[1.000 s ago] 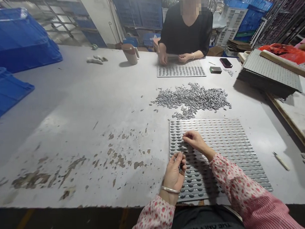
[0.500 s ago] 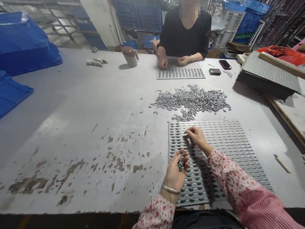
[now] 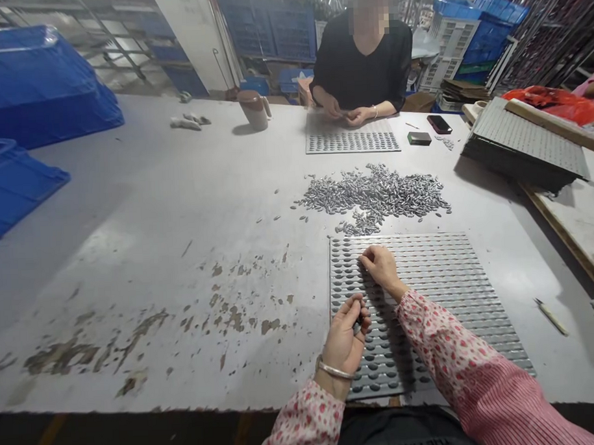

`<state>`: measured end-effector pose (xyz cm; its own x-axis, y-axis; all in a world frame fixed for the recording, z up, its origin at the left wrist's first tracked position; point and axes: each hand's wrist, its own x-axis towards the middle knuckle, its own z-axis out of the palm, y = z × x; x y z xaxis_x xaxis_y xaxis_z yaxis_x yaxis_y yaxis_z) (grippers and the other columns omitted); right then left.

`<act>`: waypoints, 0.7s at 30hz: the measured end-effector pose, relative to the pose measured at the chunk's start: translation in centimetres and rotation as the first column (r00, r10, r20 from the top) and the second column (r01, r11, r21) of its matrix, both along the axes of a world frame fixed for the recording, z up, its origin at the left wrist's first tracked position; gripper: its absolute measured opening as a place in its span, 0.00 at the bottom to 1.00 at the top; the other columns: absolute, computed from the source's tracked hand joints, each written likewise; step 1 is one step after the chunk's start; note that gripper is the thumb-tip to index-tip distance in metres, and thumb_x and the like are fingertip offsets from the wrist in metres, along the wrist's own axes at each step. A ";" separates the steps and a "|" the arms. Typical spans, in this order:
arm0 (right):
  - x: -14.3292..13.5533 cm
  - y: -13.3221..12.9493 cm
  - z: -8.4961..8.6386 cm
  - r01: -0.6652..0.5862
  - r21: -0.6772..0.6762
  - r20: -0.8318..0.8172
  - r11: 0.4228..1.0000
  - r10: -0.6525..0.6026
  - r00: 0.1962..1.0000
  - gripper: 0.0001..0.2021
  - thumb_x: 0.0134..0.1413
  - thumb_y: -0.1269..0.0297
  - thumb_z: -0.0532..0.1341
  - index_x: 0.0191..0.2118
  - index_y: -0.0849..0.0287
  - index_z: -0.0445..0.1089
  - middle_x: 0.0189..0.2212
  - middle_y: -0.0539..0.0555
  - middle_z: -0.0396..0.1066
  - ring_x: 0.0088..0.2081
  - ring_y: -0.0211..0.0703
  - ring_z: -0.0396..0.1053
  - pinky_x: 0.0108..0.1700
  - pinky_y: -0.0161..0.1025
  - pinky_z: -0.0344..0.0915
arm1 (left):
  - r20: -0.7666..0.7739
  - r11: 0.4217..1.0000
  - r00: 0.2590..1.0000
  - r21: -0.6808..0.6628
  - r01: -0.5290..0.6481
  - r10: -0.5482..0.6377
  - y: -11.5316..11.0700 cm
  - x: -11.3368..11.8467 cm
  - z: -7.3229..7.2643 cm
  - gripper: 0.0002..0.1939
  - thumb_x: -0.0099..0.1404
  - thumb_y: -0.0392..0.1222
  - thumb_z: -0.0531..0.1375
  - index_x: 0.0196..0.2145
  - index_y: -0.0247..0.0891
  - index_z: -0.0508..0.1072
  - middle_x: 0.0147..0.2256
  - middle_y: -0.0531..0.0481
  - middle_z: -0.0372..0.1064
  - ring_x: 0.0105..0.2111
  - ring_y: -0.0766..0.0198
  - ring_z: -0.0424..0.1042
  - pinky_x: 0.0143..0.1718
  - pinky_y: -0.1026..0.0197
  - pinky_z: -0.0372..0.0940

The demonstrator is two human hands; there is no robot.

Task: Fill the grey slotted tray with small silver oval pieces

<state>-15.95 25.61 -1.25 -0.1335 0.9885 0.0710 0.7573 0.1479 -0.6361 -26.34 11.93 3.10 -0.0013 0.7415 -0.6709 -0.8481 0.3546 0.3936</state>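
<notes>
A grey slotted board [image 3: 455,288] lies on the table in front of me. Dark oval pieces fill the slots along its left side, while the rows to the right hold none that I can see. My left hand [image 3: 347,334] is palm-up over the board's left part, fingers curled around a few small grey oval pieces. Over the upper left of the board is my right hand [image 3: 380,266], thumb and fingers pinched together close to the slots. Whatever lies between those fingertips is too small to make out. Beyond the board spreads a pile of grey oval pieces [image 3: 374,194].
Across the table a person [image 3: 362,58] works over another slotted board [image 3: 353,142]. A mug [image 3: 255,110], a phone [image 3: 438,124] and a small dark box [image 3: 419,138] stand near there. A stack of boards [image 3: 523,143] is at right; blue bins [image 3: 39,82] are at left. A thin pointed tool [image 3: 551,317] lies right.
My right hand has shifted slightly left and stays pinched. The fingers of my left hand have curled further over the pieces. The person opposite has brought both hands together.
</notes>
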 end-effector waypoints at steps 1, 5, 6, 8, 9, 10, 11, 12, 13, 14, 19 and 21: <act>0.2 -0.3 0.3 -0.029 -0.041 -0.092 0.999 0.026 0.995 0.08 0.51 0.61 0.58 0.27 0.59 0.68 0.26 0.52 0.68 0.32 0.40 0.61 0.37 0.38 0.56 | -0.004 1.000 1.000 0.003 -0.008 0.008 0.1 0.0 0.0 0.06 0.57 0.31 0.61 0.35 0.33 0.73 0.29 0.51 0.67 0.25 0.74 0.67 0.25 0.73 0.65; 1.3 -2.4 1.8 -0.426 -0.248 -0.520 0.870 0.252 0.816 0.14 0.50 0.54 0.59 0.35 0.60 0.70 0.27 0.51 0.68 0.29 0.38 0.63 0.32 0.35 0.59 | -0.020 0.999 0.999 -0.010 -0.045 0.045 0.6 -0.2 -0.3 0.06 0.54 0.34 0.64 0.31 0.34 0.70 0.27 0.53 0.65 0.22 0.76 0.64 0.20 0.75 0.62; 1.5 -3.0 2.2 -0.525 -0.263 -0.591 0.810 0.295 0.751 0.15 0.49 0.53 0.61 0.36 0.60 0.70 0.27 0.51 0.68 0.29 0.37 0.63 0.31 0.34 0.59 | -0.018 0.999 0.999 -0.005 -0.052 0.051 0.8 -0.2 -0.3 0.07 0.54 0.35 0.64 0.30 0.34 0.69 0.26 0.53 0.64 0.21 0.76 0.63 0.19 0.75 0.60; 1.8 -4.0 2.9 -0.616 -0.250 -0.661 0.747 0.334 0.672 0.15 0.47 0.53 0.63 0.36 0.60 0.71 0.28 0.51 0.68 0.29 0.36 0.63 0.31 0.34 0.59 | 0.004 0.998 0.998 0.019 -0.056 0.056 1.1 -0.2 -0.4 0.08 0.53 0.36 0.65 0.29 0.34 0.68 0.24 0.55 0.62 0.20 0.78 0.60 0.16 0.76 0.57; 1.7 -4.2 3.2 -0.619 -0.235 -0.672 0.750 0.335 0.661 0.14 0.46 0.54 0.63 0.34 0.61 0.71 0.28 0.51 0.68 0.29 0.36 0.63 0.31 0.34 0.59 | 0.020 0.998 0.998 0.030 -0.056 0.055 1.2 -0.2 -0.3 0.08 0.53 0.37 0.65 0.29 0.33 0.68 0.24 0.56 0.61 0.19 0.78 0.59 0.15 0.77 0.55; 1.7 -4.3 3.3 -0.607 -0.223 -0.679 0.763 0.326 0.658 0.14 0.46 0.54 0.63 0.33 0.61 0.71 0.28 0.51 0.68 0.29 0.36 0.63 0.32 0.34 0.60 | 0.035 0.998 0.998 0.039 -0.058 0.057 1.3 -0.2 -0.2 0.08 0.53 0.37 0.65 0.29 0.33 0.68 0.23 0.56 0.61 0.18 0.78 0.59 0.15 0.76 0.54; 1.5 -4.2 3.3 -0.587 -0.216 -0.685 0.780 0.307 0.661 0.13 0.46 0.54 0.63 0.31 0.61 0.71 0.27 0.51 0.68 0.29 0.36 0.63 0.32 0.34 0.60 | 0.045 0.997 0.997 0.043 -0.059 0.057 1.5 -0.2 -0.1 0.08 0.54 0.37 0.64 0.29 0.33 0.69 0.23 0.55 0.62 0.18 0.78 0.59 0.15 0.76 0.54; 1.4 -3.9 3.2 -0.561 -0.214 -0.693 0.799 0.281 0.664 0.13 0.46 0.54 0.63 0.30 0.61 0.70 0.26 0.51 0.68 0.29 0.36 0.64 0.32 0.34 0.60 | 0.050 0.998 0.997 0.037 -0.059 0.057 1.5 -0.2 0.1 0.07 0.55 0.37 0.63 0.30 0.32 0.70 0.25 0.54 0.63 0.19 0.77 0.61 0.16 0.76 0.56; 1.2 -3.4 2.9 -0.528 -0.217 -0.700 0.821 0.246 0.671 0.13 0.46 0.54 0.63 0.30 0.61 0.70 0.26 0.51 0.68 0.29 0.37 0.64 0.32 0.34 0.61 | 0.051 0.998 0.997 0.026 -0.056 0.055 1.6 -0.3 0.4 0.06 0.57 0.37 0.61 0.32 0.32 0.70 0.27 0.51 0.66 0.21 0.76 0.63 0.18 0.75 0.59; 1.1 -2.7 2.6 -0.478 -0.221 -0.701 0.850 0.203 0.684 0.14 0.46 0.53 0.62 0.29 0.61 0.70 0.25 0.51 0.68 0.29 0.37 0.64 0.32 0.34 0.61 | 0.047 0.999 0.998 0.011 -0.051 0.051 1.6 -0.4 0.6 0.06 0.59 0.36 0.60 0.35 0.32 0.71 0.30 0.48 0.68 0.24 0.74 0.66 0.21 0.73 0.62; 0.6 1.3 -0.1 -0.108 -0.247 -0.502 0.963 -0.032 0.864 0.13 0.45 0.56 0.60 0.29 0.62 0.70 0.21 0.50 0.68 0.23 0.35 0.62 0.26 0.33 0.57 | 0.034 0.997 0.999 -0.066 -0.027 0.029 1.3 -0.7 1.1 0.07 0.61 0.30 0.55 0.36 0.32 0.71 0.33 0.44 0.71 0.27 0.70 0.69 0.25 0.70 0.66; 0.5 2.1 -0.8 -0.042 -0.195 -0.329 0.980 -0.025 0.944 0.11 0.47 0.58 0.59 0.28 0.61 0.71 0.21 0.49 0.69 0.24 0.36 0.63 0.28 0.33 0.57 | 0.053 0.996 0.998 -0.081 -0.029 0.033 1.0 -0.7 0.8 0.04 0.60 0.30 0.55 0.32 0.33 0.70 0.30 0.46 0.70 0.24 0.71 0.68 0.22 0.71 0.64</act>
